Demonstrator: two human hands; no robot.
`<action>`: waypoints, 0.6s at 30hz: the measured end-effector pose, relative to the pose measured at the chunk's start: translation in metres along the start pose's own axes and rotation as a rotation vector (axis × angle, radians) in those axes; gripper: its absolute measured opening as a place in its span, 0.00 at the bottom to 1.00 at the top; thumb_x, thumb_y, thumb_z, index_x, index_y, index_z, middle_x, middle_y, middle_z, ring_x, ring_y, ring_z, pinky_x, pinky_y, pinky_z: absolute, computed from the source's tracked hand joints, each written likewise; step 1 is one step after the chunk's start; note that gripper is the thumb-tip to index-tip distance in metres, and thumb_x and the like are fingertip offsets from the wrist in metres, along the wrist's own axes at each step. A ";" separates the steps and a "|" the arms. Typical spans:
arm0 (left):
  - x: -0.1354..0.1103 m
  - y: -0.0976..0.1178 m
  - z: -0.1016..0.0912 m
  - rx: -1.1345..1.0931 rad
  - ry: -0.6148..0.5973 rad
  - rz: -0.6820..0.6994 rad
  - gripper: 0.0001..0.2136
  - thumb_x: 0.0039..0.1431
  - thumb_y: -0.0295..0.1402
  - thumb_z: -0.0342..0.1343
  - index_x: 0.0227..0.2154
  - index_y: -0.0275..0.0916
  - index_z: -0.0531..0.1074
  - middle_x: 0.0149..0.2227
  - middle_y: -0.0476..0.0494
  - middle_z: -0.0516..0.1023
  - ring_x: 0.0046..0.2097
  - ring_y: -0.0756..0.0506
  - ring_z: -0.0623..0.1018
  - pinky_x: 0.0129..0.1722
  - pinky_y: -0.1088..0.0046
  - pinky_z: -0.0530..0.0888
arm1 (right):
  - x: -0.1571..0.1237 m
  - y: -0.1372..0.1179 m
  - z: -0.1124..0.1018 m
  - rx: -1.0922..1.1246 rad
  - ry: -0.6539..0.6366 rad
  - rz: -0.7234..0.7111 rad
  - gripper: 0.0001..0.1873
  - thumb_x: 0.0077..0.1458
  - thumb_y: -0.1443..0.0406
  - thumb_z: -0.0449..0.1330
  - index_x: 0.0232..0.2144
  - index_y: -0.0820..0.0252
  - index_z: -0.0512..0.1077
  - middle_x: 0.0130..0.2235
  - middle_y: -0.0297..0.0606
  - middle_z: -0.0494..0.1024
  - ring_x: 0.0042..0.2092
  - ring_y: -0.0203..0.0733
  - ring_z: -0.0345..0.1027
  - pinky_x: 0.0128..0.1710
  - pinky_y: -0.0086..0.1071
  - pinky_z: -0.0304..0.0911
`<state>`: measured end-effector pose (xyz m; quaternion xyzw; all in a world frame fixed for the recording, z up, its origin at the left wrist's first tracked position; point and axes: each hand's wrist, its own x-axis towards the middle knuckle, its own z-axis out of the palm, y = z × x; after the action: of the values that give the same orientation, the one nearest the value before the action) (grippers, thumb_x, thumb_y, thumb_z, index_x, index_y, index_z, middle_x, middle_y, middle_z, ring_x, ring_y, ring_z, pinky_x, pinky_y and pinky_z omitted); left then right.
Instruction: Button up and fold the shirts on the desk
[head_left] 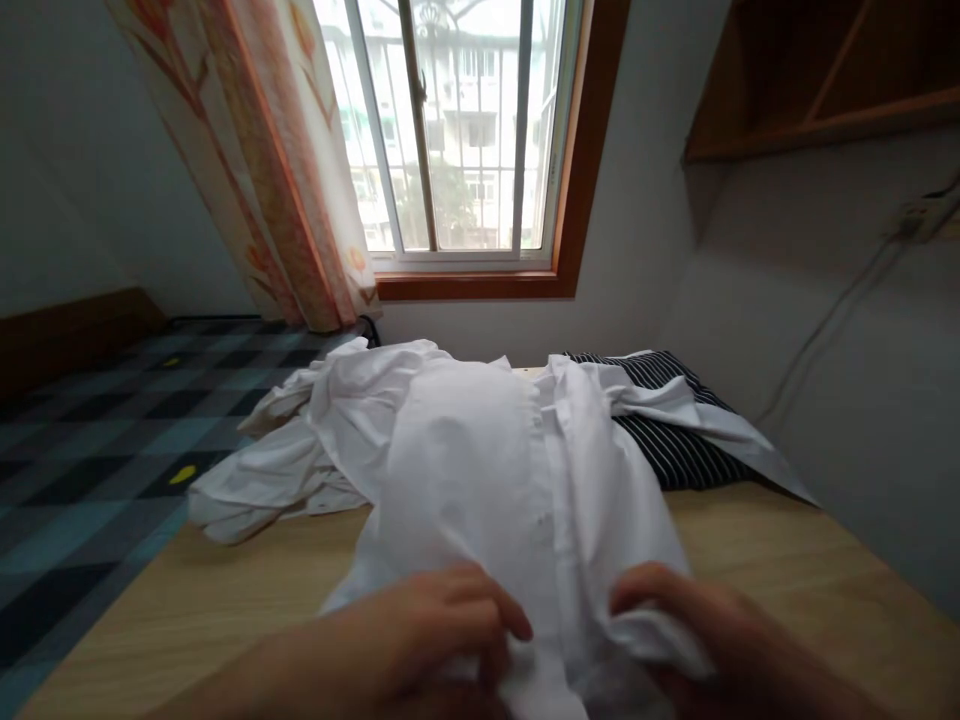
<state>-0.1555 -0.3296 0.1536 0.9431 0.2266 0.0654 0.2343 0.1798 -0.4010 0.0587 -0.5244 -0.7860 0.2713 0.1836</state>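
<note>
**Your left hand (446,620) and right hand (709,620) are bending over a white shirt (472,470)**

Your left fingers are curling onto the shirt's front; they're blurring, so I can't say whether they're gripping. Your right fingers are pinching its right edge. The frame is cutting off its near end. The creased shirt is lying on a wood-grained table (795,570); at its far right, a striped black cloth (667,455) is lying partly covered.

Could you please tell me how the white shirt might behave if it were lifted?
The white shirt would probably flop, as it lies in soft folds. It looks fairly light, since the creased fabric seems thin. The sleeve draped over the striped cloth would likely trail.
</note>
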 end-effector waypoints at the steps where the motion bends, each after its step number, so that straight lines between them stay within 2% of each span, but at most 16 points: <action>1: 0.005 0.002 0.016 -0.009 -0.089 0.026 0.05 0.61 0.33 0.53 0.38 0.45 0.72 0.44 0.52 0.78 0.43 0.49 0.76 0.43 0.76 0.73 | 0.012 -0.013 0.021 0.000 -0.082 -0.047 0.26 0.49 0.67 0.57 0.52 0.44 0.69 0.45 0.37 0.78 0.43 0.47 0.73 0.40 0.32 0.68; 3: 0.010 -0.003 0.041 -0.022 -0.192 0.035 0.06 0.57 0.28 0.55 0.38 0.42 0.71 0.45 0.48 0.77 0.46 0.47 0.76 0.46 0.73 0.73 | 0.030 -0.021 0.056 -0.001 -0.197 -0.082 0.27 0.49 0.70 0.56 0.52 0.46 0.69 0.46 0.37 0.77 0.44 0.45 0.74 0.42 0.31 0.68; 5: 0.010 -0.013 0.053 -0.021 -0.191 0.023 0.10 0.55 0.29 0.58 0.41 0.42 0.71 0.49 0.45 0.76 0.49 0.44 0.75 0.49 0.68 0.72 | 0.035 -0.014 0.077 0.015 -0.223 -0.076 0.29 0.50 0.72 0.55 0.54 0.46 0.67 0.50 0.38 0.75 0.45 0.43 0.74 0.44 0.31 0.68; 9: 0.002 -0.025 0.057 0.115 -0.135 -0.005 0.22 0.54 0.35 0.61 0.53 0.45 0.67 0.62 0.40 0.66 0.61 0.34 0.66 0.59 0.50 0.63 | 0.024 0.005 0.091 0.048 -0.203 -0.068 0.30 0.52 0.68 0.59 0.57 0.41 0.63 0.58 0.39 0.68 0.50 0.45 0.73 0.46 0.32 0.68; 11: -0.002 -0.027 0.060 0.188 -0.147 0.019 0.25 0.57 0.35 0.58 0.58 0.45 0.63 0.63 0.39 0.64 0.63 0.33 0.64 0.60 0.47 0.60 | 0.022 0.008 0.093 0.028 -0.201 -0.054 0.27 0.53 0.66 0.60 0.55 0.42 0.65 0.57 0.39 0.69 0.48 0.46 0.74 0.44 0.31 0.69; 13: -0.004 -0.029 0.068 0.227 -0.115 0.063 0.23 0.61 0.33 0.54 0.59 0.46 0.61 0.62 0.40 0.67 0.62 0.35 0.66 0.60 0.49 0.62 | 0.024 0.008 0.093 0.017 -0.201 -0.055 0.23 0.53 0.66 0.60 0.52 0.45 0.67 0.54 0.39 0.72 0.46 0.44 0.74 0.42 0.29 0.68; 15: -0.007 -0.034 0.082 0.245 -0.007 0.094 0.19 0.64 0.32 0.51 0.57 0.47 0.64 0.58 0.40 0.71 0.58 0.37 0.70 0.56 0.55 0.67 | 0.028 0.004 0.089 0.022 -0.193 -0.046 0.18 0.53 0.65 0.61 0.48 0.50 0.69 0.47 0.37 0.75 0.40 0.40 0.75 0.36 0.26 0.67; 18: -0.011 -0.043 0.111 0.222 0.114 0.089 0.11 0.66 0.31 0.48 0.47 0.46 0.71 0.46 0.41 0.78 0.44 0.43 0.76 0.44 0.65 0.73 | 0.023 -0.011 0.079 -0.053 -0.209 -0.071 0.09 0.56 0.62 0.61 0.39 0.56 0.70 0.33 0.30 0.77 0.28 0.33 0.70 0.26 0.21 0.63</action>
<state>-0.1574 -0.3465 0.0350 0.9671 0.2034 0.1040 0.1121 0.1179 -0.4012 0.0033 -0.4698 -0.8258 0.2969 0.0961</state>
